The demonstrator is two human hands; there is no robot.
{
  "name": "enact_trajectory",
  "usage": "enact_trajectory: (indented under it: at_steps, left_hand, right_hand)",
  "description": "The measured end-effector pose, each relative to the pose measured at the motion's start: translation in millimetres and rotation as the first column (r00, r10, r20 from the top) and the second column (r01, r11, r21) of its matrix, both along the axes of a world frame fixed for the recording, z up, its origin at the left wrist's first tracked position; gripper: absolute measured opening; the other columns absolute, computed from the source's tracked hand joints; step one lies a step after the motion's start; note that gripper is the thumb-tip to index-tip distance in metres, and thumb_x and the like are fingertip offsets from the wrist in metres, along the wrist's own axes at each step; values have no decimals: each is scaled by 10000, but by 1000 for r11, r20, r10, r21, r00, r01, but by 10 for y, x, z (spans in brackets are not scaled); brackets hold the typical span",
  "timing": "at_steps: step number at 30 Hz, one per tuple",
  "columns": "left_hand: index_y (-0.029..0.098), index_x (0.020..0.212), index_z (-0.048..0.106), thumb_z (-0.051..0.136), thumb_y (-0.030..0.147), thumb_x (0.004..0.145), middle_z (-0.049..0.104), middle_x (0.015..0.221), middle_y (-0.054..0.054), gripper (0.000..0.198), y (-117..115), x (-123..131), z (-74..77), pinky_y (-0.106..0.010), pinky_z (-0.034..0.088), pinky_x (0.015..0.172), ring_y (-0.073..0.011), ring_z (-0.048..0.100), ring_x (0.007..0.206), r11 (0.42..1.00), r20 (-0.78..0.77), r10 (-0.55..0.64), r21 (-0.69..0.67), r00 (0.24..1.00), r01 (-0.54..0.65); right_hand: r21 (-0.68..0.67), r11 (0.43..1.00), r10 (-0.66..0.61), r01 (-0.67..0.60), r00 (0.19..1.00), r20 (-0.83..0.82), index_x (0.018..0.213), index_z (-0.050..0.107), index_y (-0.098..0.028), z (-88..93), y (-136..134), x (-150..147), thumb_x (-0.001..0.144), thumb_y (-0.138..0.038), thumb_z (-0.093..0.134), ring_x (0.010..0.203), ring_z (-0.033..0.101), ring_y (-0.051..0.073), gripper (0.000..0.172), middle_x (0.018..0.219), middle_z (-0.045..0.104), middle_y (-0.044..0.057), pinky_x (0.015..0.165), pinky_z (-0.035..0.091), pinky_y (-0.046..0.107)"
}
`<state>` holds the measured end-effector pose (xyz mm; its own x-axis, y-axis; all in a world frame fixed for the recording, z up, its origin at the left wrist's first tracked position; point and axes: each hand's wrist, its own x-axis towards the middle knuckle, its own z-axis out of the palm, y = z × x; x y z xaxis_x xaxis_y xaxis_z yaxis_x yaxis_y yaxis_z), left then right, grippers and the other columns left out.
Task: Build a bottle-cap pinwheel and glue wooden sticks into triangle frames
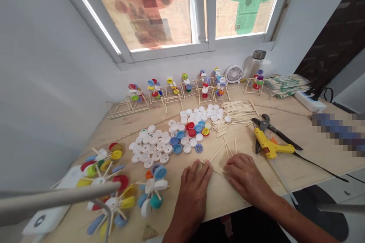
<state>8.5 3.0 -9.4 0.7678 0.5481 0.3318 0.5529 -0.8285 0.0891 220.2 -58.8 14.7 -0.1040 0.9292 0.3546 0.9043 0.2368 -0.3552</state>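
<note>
Wooden tabletop (pixel 219 197), crowded, against white wall (pixel 57 45), papered window (pixel 154 11) above. Left hand (pixel 196 184) and right hand (pixel 245 176) apart, low at thin sticks (pixel 218 152) toward near edge; can't tell if gripping.

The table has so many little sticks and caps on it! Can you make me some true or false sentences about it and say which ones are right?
1. The glue gun is yellow. True.
2. The right hand is holding the glue gun. False: the glue gun lies on the table.
3. The left hand touches sticks. True.
4. The fan is red. False: it is white.
5. The bottle stands near the fan. True.
6. The pliers lie in a pile of white caps. False: they lie beside the glue gun.
</note>
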Motion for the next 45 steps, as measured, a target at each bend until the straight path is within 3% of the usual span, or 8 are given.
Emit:
enact_trajectory:
  at_steps: [6,9,13,27,31,34,39,45]
  left_hand:
    - [228,1331,470,380,40,764,460,1406,3,604,-3,-8,-38,-404,278,1027,-243,340,1316,1000,7,3,-14,1000,-3]
    - [232,1325,478,381,39,766,467,1401,2,599,0,-7,-45,-403,279,1023,-245,348,1311,1000,8,6,-5,1000,-6]
    - [230,1309,497,373,42,778,463,1404,12,577,9,-7,-32,-398,266,1028,-246,343,1312,1000,2,7,17,1000,-7]
    - [223,1313,493,394,59,780,496,1378,-19,567,47,-24,-60,-402,278,1022,-241,366,1288,992,15,-27,122,1000,25]
    - [221,1305,500,392,58,789,522,1354,-24,552,73,-31,-97,-396,280,1019,-240,376,1282,988,34,-49,148,998,43]
    - [212,1293,514,405,116,827,538,1338,-26,488,85,-29,-175,-395,281,1016,-250,371,1284,991,92,-46,126,995,34]
    - [229,1286,521,430,182,861,563,1312,-15,437,99,-31,-312,-396,293,1020,-246,383,1279,997,117,-27,81,993,18]
    - [254,1237,564,459,249,879,616,1245,7,374,147,-31,-379,-366,305,997,-237,429,1239,992,166,-36,127,985,14]
  right_hand:
    - [131,981,-172,145,958,230,912,664,-222,460,466,894,861,-285,517,931,548,210,168,925,669,55,801,333,361]
    - [-60,971,-192,231,906,378,900,678,-231,596,781,1171,857,-280,509,915,548,220,181,929,683,59,770,299,358]
    - [-273,936,-68,225,871,486,836,690,-241,604,1125,1240,830,-209,517,882,563,197,176,874,701,46,769,265,348]
    - [-438,870,42,228,850,526,636,648,-166,464,1580,1334,722,-159,551,859,592,204,130,772,703,102,808,274,343]
    - [-383,869,-124,315,886,447,782,658,-192,630,1572,1627,783,-225,543,930,583,203,119,868,695,66,859,311,336]
    - [-374,806,-331,459,873,358,956,629,-172,693,1566,1960,866,-297,504,892,594,186,198,952,661,53,797,415,325]
    - [-478,681,-531,554,824,198,1131,550,-148,427,1611,2288,889,-364,529,922,593,170,325,1104,585,62,781,514,367]
    - [-486,662,-612,570,786,88,1167,535,-158,166,1792,2442,886,-349,535,978,579,187,340,1163,562,76,819,503,391]
